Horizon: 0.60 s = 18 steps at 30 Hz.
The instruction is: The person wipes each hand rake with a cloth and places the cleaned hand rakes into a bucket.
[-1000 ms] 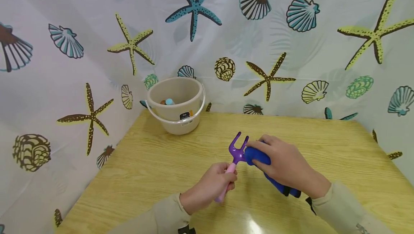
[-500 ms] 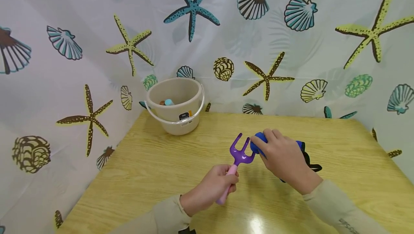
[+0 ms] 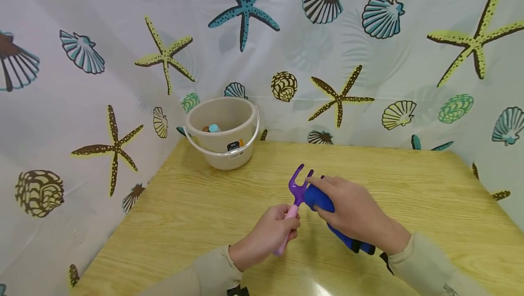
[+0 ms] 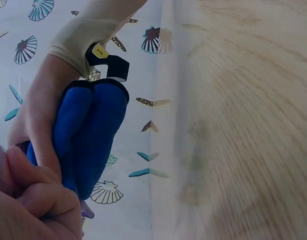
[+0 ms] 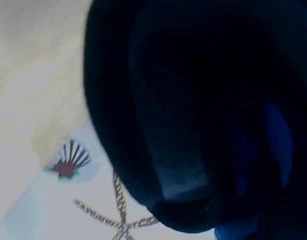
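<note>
My left hand [image 3: 272,232] grips the pink handle [image 3: 291,213] of a small garden hand fork with purple tines [image 3: 295,185], held tilted above the table. The right hand [image 3: 354,207] pinches a bunched blue cloth [image 3: 319,198] with black edging against the fork's head. It covers most of the right-hand tine, leaving only the tip showing. In the left wrist view the blue cloth [image 4: 96,135] hangs in folds from the right hand [image 4: 36,125], close to the left fingers [image 4: 48,205]. Dark cloth [image 5: 168,110] fills most of the right wrist view, hiding the fingers there.
A beige bucket [image 3: 229,150] with a clear handle stands at the table's back left, a light-blue item [image 3: 214,128] and a brown one inside. A curtain printed with starfish and shells [image 3: 262,59] surrounds the wooden table [image 3: 196,209].
The right hand and cloth slid up and right to the right tine's tip, then came back down and left onto the fork's head. The left hand keeps its grip, barely moving.
</note>
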### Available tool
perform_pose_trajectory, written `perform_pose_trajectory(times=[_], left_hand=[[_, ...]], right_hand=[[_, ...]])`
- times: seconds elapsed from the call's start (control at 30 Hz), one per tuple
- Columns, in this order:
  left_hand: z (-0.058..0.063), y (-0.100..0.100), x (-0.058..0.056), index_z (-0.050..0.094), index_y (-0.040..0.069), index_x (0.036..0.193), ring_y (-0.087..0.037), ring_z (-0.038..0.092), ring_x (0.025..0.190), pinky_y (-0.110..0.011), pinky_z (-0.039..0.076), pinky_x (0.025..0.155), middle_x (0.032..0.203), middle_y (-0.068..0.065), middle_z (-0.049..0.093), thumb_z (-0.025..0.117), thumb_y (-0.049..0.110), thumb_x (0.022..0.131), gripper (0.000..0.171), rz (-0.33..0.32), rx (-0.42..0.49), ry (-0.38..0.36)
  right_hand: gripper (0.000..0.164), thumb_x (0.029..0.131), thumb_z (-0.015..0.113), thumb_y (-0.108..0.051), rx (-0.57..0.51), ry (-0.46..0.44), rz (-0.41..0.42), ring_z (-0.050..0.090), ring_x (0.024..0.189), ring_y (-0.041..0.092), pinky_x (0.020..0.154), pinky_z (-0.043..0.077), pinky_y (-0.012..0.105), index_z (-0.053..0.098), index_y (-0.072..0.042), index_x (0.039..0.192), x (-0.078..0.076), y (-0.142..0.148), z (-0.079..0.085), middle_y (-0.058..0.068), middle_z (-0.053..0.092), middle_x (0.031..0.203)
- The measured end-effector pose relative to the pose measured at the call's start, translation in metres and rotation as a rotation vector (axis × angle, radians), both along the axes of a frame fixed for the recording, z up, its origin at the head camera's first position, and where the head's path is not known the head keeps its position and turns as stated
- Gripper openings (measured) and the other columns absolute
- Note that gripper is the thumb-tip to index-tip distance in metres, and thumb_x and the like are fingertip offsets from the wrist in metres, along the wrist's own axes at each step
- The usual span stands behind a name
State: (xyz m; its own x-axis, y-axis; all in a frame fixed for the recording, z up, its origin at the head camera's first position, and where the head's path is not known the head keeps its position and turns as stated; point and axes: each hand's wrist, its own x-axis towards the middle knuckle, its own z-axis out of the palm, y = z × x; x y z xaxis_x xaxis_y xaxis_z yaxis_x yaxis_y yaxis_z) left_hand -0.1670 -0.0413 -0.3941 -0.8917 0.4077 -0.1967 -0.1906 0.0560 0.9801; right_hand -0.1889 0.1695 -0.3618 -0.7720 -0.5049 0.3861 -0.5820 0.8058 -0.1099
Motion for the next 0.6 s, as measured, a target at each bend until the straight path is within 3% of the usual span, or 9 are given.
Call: perform_pose_trajectory(times=[0.1,0.2,0.3,0.4,0.6], left_hand=[[0.0,0.001,0.0,0.056,-0.001,0.102,-0.012,0.048,0.062,-0.022,0.037,0.05,0.076,-0.005,0.053,0.058,0.011,0.094,0.014,-0.014,-0.009,0.003],[0.0,0.002,0.0,0.056,0.001,0.101,-0.012,0.047,0.06,-0.022,0.035,0.047,0.072,-0.004,0.053,0.059,0.011,0.094,0.013,-0.033,-0.017,0.011],[-0.002,0.0,0.002,0.056,0.001,0.1,-0.012,0.046,0.059,-0.022,0.034,0.045,0.071,-0.004,0.053,0.059,0.011,0.093,0.013,-0.044,-0.029,0.019],[-0.003,-0.001,0.004,0.057,0.001,0.099,-0.013,0.046,0.059,-0.023,0.033,0.045,0.07,-0.004,0.053,0.06,0.012,0.093,0.012,-0.053,-0.046,0.014],[-0.003,-0.001,0.005,0.056,0.001,0.097,-0.014,0.046,0.06,-0.025,0.033,0.047,0.07,-0.004,0.052,0.059,0.012,0.094,0.011,-0.058,-0.058,0.02]], right_hand=[[0.06,0.08,0.084,-0.026,-0.018,-0.023,0.036,0.07,0.099,0.026,0.077,0.061,0.046,0.061,-0.016,0.136,0.004,-0.007,0.002,0.01,0.071,0.115],[0.055,0.079,0.085,-0.023,0.011,0.023,0.06,0.068,0.098,0.023,0.075,0.061,0.044,0.065,-0.016,0.13,0.002,-0.01,0.002,0.007,0.072,0.112],[0.051,0.078,0.086,-0.024,0.093,0.055,0.028,0.067,0.1,0.024,0.072,0.061,0.044,0.068,-0.015,0.125,-0.004,-0.007,-0.001,0.006,0.071,0.112],[0.048,0.079,0.085,-0.023,0.144,0.026,-0.004,0.067,0.1,0.025,0.072,0.061,0.045,0.069,-0.015,0.124,-0.008,0.0,-0.004,0.005,0.071,0.112],[0.047,0.081,0.083,-0.021,0.122,0.021,0.038,0.065,0.096,0.023,0.073,0.061,0.042,0.068,-0.014,0.125,-0.007,-0.007,-0.002,0.004,0.071,0.109]])
